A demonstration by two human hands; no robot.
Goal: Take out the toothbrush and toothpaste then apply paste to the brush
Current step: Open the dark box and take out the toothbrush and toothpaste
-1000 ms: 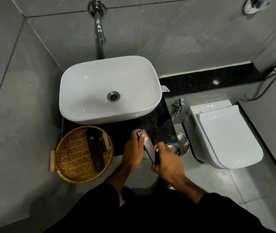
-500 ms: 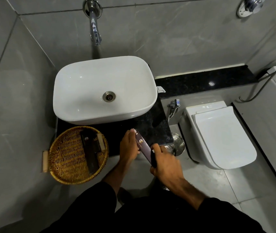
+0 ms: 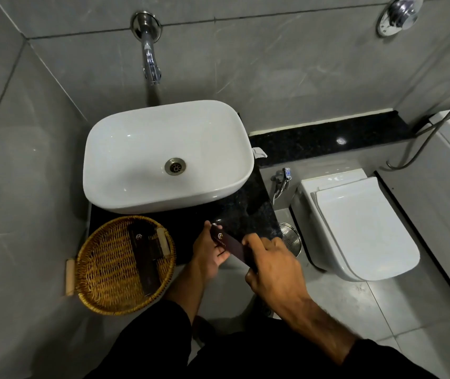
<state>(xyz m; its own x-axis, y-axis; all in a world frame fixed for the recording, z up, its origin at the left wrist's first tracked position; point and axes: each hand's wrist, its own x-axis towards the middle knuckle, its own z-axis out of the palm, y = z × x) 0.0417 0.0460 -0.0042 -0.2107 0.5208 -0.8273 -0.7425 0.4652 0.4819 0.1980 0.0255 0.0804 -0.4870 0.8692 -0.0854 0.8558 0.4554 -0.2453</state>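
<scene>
Both my hands hold a slim dark maroon box (image 3: 228, 242) with a small light logo, above the front edge of the black counter (image 3: 248, 212). My right hand (image 3: 271, 265) grips its near end. My left hand (image 3: 208, 253) holds its far end, fingers at the top flap. No toothbrush or toothpaste shows outside the box. A second dark box (image 3: 146, 255) with the same logo lies in the wicker basket (image 3: 100, 272) to the left.
A white basin (image 3: 125, 160) sits on the counter under a chrome wall tap (image 3: 150, 61). To the right are a closed white toilet (image 3: 355, 228), a steel bin (image 3: 291, 239) below the counter and a black ledge (image 3: 328, 138) with a hose.
The box stays in both hands in about the same place; my left fingers have shifted a little at its far end. The view has drifted slightly.
</scene>
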